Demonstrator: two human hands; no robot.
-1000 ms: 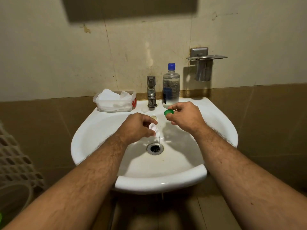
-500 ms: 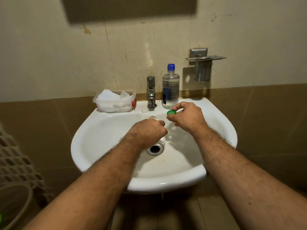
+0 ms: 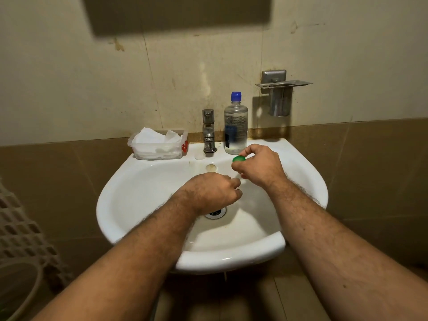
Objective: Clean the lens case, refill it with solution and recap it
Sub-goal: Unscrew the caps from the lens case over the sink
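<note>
Over the sink (image 3: 139,181), right hand (image 3: 259,167) pinching green cap (image 3: 239,159), left hand (image 3: 215,192) curled, contents hidden.

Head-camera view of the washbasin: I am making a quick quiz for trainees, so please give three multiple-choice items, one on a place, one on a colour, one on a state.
1. Where does the clear plastic solution bottle stand?
A. right of the metal tap
B. in the basin
C. on the floor

2. What colour is the small round cap in the right hand?
A. red
B. green
C. white

3. The bottle's blue cap is:
A. on
B. missing
C. lying in the basin

Answers: 1 A, it stands on the white washbasin ledge beside the tap; 2 B, green shows at the fingertips; 3 A, it sits atop the neck.
</note>
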